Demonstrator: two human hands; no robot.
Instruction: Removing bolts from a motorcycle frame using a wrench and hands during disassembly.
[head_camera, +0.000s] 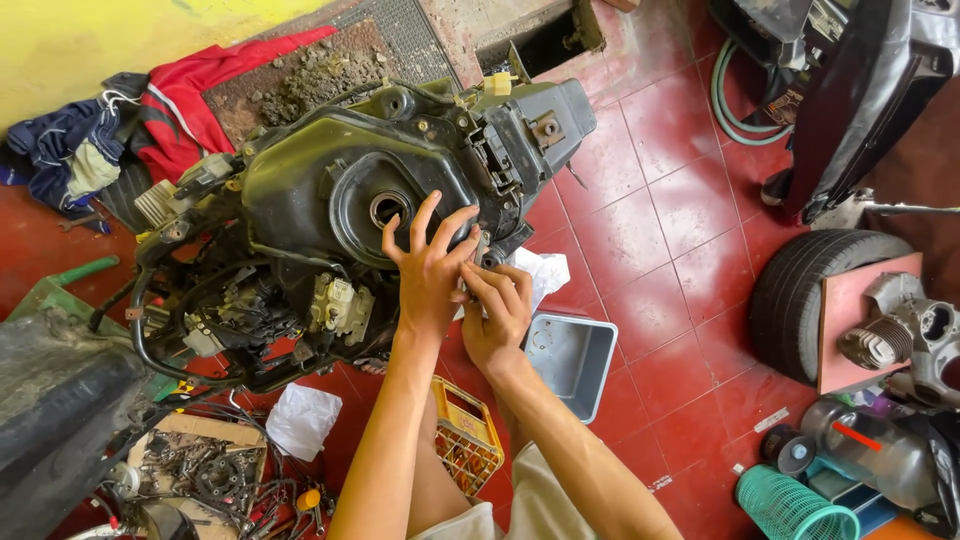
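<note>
A stripped scooter body with a black fuel tank (330, 180) and its round filler hole (388, 208) stands in front of me. My left hand (430, 265) rests with fingers spread on the tank's right side, just below the filler hole. My right hand (497, 315) is beside it, fingertips pinched together at a small part on the tank's lower right edge; what it grips is too small to tell. Black cables and white connectors (335, 300) hang under the tank.
A grey plastic tub (575, 355) and a yellow crate (465, 435) sit on the red tile floor by my arms. A cardboard tray of loose parts (200, 465) lies at lower left. A tyre (800, 300), an engine cylinder (890, 335) and a teal basket (795, 505) are at right.
</note>
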